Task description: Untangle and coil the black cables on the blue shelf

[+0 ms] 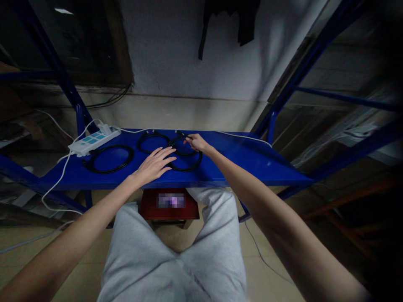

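Looking down past my grey trousers (176, 277), I record a dark red stool (147, 207) below the blue shelf (226, 167). Over the shelf, my left hand (154, 165) has its fingers spread at the near-left side of a looped black cable (189, 170); contact there I cannot tell. My right hand (199, 143) pinches that cable's far side. Two more coils, a middle coil (139, 143) and a left coil (130, 156), lie leftward, the latter beside a white power strip (94, 141).
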`<state>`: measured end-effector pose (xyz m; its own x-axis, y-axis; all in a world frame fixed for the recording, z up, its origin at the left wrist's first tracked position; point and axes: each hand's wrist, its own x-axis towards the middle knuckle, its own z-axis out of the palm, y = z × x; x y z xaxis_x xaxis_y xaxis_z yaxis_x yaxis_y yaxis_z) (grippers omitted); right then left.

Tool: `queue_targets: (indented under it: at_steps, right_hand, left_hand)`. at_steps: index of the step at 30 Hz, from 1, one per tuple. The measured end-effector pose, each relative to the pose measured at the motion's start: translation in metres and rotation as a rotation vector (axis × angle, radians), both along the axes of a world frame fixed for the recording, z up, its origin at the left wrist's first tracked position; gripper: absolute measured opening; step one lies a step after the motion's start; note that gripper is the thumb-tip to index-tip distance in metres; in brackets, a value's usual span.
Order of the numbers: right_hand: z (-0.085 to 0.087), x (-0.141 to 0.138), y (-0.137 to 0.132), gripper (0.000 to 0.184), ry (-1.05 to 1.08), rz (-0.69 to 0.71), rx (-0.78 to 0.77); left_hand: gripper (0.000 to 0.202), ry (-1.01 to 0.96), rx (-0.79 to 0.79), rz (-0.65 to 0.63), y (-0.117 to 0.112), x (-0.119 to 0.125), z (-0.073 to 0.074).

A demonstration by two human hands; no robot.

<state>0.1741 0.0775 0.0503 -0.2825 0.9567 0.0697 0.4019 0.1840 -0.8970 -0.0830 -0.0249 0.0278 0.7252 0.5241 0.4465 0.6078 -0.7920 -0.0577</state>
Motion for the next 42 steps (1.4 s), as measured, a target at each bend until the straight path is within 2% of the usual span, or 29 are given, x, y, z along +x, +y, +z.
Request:
queue_targets:
  at_steps: [3, 5, 8, 11, 16, 18, 20, 23, 26, 28, 32, 35, 42]
  right_hand:
    - [0.002, -0.015, 0.001, 0.022, 0.087, -0.011, 0.078]
    - [0.0, -0.018, 0.001, 0.023, 0.09, -0.024, 0.133]
    - [-0.003, -0.015, 0.003, 0.021, -0.044, -0.062, 0.292]
    - [-0.006, -0.017, 0.003, 0.019, -0.209, -0.171, 0.484]
    - [-0.011, -0.031, -0.014, 0.051, -0.388, -0.258, 0.651]
    - [-0.015, -0.036, -0.027, 0.056, -0.414, -0.318, 0.7]
    - [-0.021, -0.04, -0.04, 0.051, -0.358, -0.363, 0.733]
    - [-0.036, -0.047, -0.053, 0.036, -0.161, -0.235, 0.699]
    - [-0.053, -0.055, -0.056, 0.032, 0.002, -0.006, 0.512]
    - [-0.061, -0.058, -0.055, 0.033, 0.056, 0.056, 0.425]
    - [-0.068, -0.058, -0.054, 0.032, 0.095, 0.09, 0.422]
    - [-0.068, -0.057, -0.055, 0.027, 0.09, 0.075, 0.448]
    - [-0.066, -0.053, -0.057, 0.011, -0.028, -0.084, 0.521]
  left_hand:
    - [0.023, 0.066, 0.031, -0.021, 0.013, -0.002, -0.007]
    - [0.019, 0.085, 0.051, -0.011, 0.017, -0.001, -0.01]
    - [0.017, 0.14, 0.081, -0.023, 0.021, 0.002, -0.012]
    - [0.018, 0.196, 0.1, -0.026, 0.026, 0.008, -0.014]
    - [0.02, 0.164, 0.086, 0.054, 0.029, 0.016, -0.015]
    - [0.02, 0.149, 0.072, 0.063, 0.028, 0.017, -0.015]
    - [0.021, 0.124, 0.035, 0.091, 0.028, 0.015, -0.015]
    - [0.023, 0.056, -0.073, 0.166, 0.031, 0.013, -0.019]
    - [0.026, 0.02, -0.184, 0.237, 0.036, 0.013, -0.025]
    - [0.03, 0.031, -0.225, 0.261, 0.038, 0.014, -0.028]
    - [0.038, 0.087, -0.236, 0.308, 0.034, 0.021, -0.027]
    - [0.033, 0.083, -0.221, 0.356, 0.031, 0.027, -0.028]
    - [0.019, -0.177, -0.274, 0.369, 0.038, 0.035, -0.042]
